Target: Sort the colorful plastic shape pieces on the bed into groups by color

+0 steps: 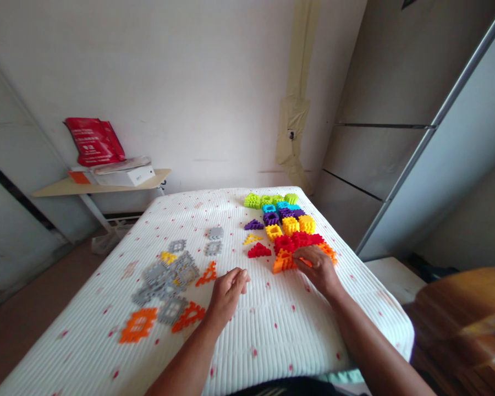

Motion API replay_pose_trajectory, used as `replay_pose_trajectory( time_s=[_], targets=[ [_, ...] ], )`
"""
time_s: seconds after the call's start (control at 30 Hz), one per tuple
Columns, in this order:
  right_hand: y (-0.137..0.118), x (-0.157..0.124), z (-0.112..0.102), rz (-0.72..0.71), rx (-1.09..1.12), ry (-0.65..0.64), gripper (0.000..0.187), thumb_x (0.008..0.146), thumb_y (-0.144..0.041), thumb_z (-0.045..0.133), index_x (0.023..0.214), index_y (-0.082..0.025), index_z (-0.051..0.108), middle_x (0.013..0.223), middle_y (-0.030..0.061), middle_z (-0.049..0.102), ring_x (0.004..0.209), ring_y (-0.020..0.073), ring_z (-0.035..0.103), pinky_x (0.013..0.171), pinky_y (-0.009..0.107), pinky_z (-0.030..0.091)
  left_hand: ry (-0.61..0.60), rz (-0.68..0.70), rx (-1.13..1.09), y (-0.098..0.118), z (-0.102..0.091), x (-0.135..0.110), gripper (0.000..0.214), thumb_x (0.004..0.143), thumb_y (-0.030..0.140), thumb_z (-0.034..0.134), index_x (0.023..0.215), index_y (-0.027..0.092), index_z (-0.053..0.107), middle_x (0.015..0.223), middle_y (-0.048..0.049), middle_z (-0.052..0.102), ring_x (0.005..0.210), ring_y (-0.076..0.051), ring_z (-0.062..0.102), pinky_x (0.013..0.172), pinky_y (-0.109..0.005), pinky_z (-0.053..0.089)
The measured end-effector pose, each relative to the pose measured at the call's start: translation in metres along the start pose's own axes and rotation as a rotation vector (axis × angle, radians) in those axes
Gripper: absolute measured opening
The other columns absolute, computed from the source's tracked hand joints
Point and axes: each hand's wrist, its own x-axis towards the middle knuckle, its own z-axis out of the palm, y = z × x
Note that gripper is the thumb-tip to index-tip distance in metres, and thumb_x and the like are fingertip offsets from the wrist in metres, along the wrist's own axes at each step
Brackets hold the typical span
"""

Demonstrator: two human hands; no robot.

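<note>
My left hand (229, 292) rests over the mattress with its fingers curled closed, and nothing shows in it. To its left lie loose orange triangular tiles (190, 316) and a heap of grey interlocking tiles (173, 272). My right hand (319, 268) is at the row of orange interlocking tiles (284, 260), fingers closed on an orange piece that the hand partly hides. Behind that row stand stacks of red tiles (307, 239), yellow tiles (307, 224), purple tiles (271, 218), blue tiles (269, 209) and green tiles (252, 201).
A white quilted mattress (264, 352) with red spots lies under everything. Single red (259, 251), yellow and purple triangles sit left of the stacks. A small table (58, 188) with a red bag (94, 142) stands at left; a wardrobe (375, 148) is at right.
</note>
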Motion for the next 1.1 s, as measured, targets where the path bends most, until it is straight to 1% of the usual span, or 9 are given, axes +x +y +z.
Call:
replay_pose_trajectory(
  time_s=[0.17,0.23,0.33,0.47,0.57,0.63,0.77,0.97,1.1],
  targets=[
    [-0.001,-0.003,-0.001,0.027,0.045,0.005,0.016,0.086,-0.029,0.052,0.085,-0.02,0.065,0.088,0.0067,0.068,0.083,0.0192,0.062,0.073,0.033,0.051,0.004,0.0,0.031,-0.006,0.001,0.0,0.04,0.086,0.049,0.036,0.069,0.017,0.056,0.054,0.002,0.048,0.055,-0.013,0.049,0.057,-0.023,0.038],
    [-0.002,-0.004,-0.001,0.041,0.058,0.019,0.015,0.086,-0.03,0.053,0.087,-0.021,0.065,0.093,0.0073,0.067,0.087,0.02,0.062,0.076,0.034,0.052,0.036,0.012,0.108,-0.008,-0.001,0.002,0.039,0.086,0.046,0.037,0.067,0.018,0.054,0.054,0.002,0.048,0.055,-0.013,0.049,0.057,-0.023,0.037],
    [-0.006,-0.006,-0.003,0.048,0.046,0.092,0.014,0.086,-0.029,0.053,0.087,-0.02,0.064,0.093,0.0072,0.066,0.086,0.0194,0.062,0.071,0.032,0.053,0.153,0.045,0.351,-0.009,-0.013,0.006,0.03,0.084,0.038,0.042,0.065,0.018,0.055,0.06,0.0001,0.054,0.06,-0.013,0.051,0.061,-0.024,0.038],
    [-0.012,-0.007,-0.005,0.021,0.006,0.186,0.01,0.085,-0.025,0.053,0.086,-0.02,0.062,0.085,0.0054,0.066,0.073,0.0168,0.062,0.061,0.028,0.051,0.275,-0.016,0.749,-0.01,-0.04,0.01,0.016,0.078,0.025,0.049,0.08,0.019,0.064,0.083,-0.0056,0.063,0.082,-0.019,0.055,0.075,-0.029,0.039],
    [-0.017,-0.008,-0.006,-0.01,0.002,0.207,0.008,0.085,-0.023,0.053,0.087,-0.021,0.061,0.083,0.005,0.065,0.071,0.0162,0.061,0.06,0.027,0.05,0.229,-0.089,1.014,-0.01,-0.053,0.007,0.019,0.074,0.023,0.052,0.085,0.02,0.068,0.086,-0.0087,0.064,0.088,-0.023,0.055,0.077,-0.033,0.038],
    [-0.019,-0.008,-0.006,-0.039,0.008,0.212,0.007,0.084,-0.021,0.053,0.087,-0.021,0.06,0.082,0.0051,0.065,0.072,0.0166,0.061,0.062,0.028,0.05,0.189,-0.113,1.096,-0.009,-0.055,0.005,0.021,0.075,0.023,0.051,0.085,0.019,0.069,0.087,-0.0107,0.063,0.087,-0.025,0.055,0.075,-0.034,0.038],
    [-0.022,-0.007,-0.006,-0.079,0.008,0.217,0.008,0.084,-0.02,0.053,0.087,-0.02,0.06,0.081,0.0054,0.065,0.074,0.0172,0.062,0.068,0.03,0.05,0.162,-0.14,1.155,-0.008,-0.052,0.005,0.022,0.077,0.024,0.049,0.084,0.017,0.069,0.089,-0.0124,0.063,0.087,-0.025,0.055,0.073,-0.034,0.038],
    [-0.023,-0.007,-0.005,-0.127,-0.004,0.239,0.008,0.083,-0.016,0.054,0.087,-0.019,0.059,0.081,0.0055,0.064,0.075,0.0164,0.061,0.067,0.029,0.05,0.118,-0.19,1.23,-0.002,-0.049,0.008,0.029,0.085,0.022,0.038,0.08,0.016,0.067,0.089,-0.0106,0.062,0.09,-0.022,0.054,0.076,-0.033,0.039],
    [-0.025,-0.007,-0.005,-0.158,-0.003,0.23,0.011,0.082,-0.012,0.054,0.088,-0.02,0.058,0.08,0.0051,0.064,0.074,0.0162,0.061,0.066,0.029,0.05,0.078,-0.181,1.241,-0.001,-0.049,0.005,0.025,0.082,0.021,0.042,0.085,0.017,0.067,0.092,-0.0104,0.062,0.091,-0.023,0.055,0.074,-0.033,0.04]
  ],
)
